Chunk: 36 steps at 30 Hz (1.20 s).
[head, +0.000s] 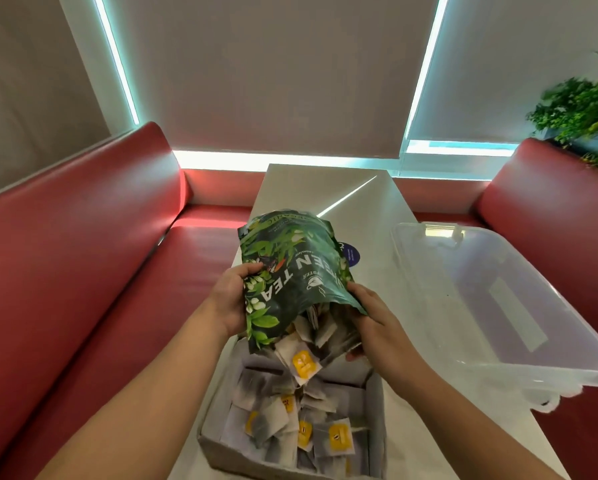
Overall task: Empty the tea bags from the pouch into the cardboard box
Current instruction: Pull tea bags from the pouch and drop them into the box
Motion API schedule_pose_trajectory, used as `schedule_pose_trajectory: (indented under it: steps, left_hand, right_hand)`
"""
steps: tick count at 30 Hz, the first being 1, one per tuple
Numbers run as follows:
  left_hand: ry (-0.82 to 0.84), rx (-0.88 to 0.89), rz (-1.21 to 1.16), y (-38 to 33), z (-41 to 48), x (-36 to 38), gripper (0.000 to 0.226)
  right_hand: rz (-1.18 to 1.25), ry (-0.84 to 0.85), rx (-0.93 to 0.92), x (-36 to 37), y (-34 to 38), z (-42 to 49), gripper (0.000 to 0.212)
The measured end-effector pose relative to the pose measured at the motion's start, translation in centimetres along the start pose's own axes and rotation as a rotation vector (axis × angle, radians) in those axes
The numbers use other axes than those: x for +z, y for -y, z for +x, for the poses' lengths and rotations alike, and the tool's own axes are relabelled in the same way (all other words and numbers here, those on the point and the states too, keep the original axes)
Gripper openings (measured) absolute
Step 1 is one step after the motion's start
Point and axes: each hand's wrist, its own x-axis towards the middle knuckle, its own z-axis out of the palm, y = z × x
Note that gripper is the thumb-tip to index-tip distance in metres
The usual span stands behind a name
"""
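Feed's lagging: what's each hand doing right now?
Left hand: grips the pouch.
Right hand: grips the pouch mouth, over the box.

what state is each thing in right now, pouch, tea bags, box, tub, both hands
pouch: upside down, mouth open over the box
tea bags: some spilling from the mouth, many lying in the box
box: open, on the table, partly filled
tub: clear, on the table, nothing seen inside
left hand: grips the pouch's side
right hand: grips the pouch near its mouth
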Motion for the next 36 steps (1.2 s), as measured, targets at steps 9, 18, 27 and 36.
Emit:
schedule_pose_trajectory:
  steps: [9, 18, 27, 36]
  left_hand:
    - [-0.135, 0.128, 0.507, 1.7, -2.1, -1.3, 0.022]
    - [0.087, 0.669, 1.902, 5.5, -7.2, -0.4, 0.106]
    - [0.128, 0.768, 1.590, 6.9, -4.6, -0.6, 0.054]
    - [0.081, 0.711, 1.274, 7.7, -4.3, -0.4, 0.049]
  right_hand:
    - [-0.122, 0.029, -0.039, 0.9, -3.4, -1.4, 0.041]
    - [-0.235, 0.050, -0.133, 1.2, -3.2, -1.7, 0.053]
    - [-0.467, 0.110, -0.102, 0.7, -2.6, -1.0, 0.054]
    - [-0.655, -0.130, -0.269, -0.5, -4.1, -3.7, 0.062]
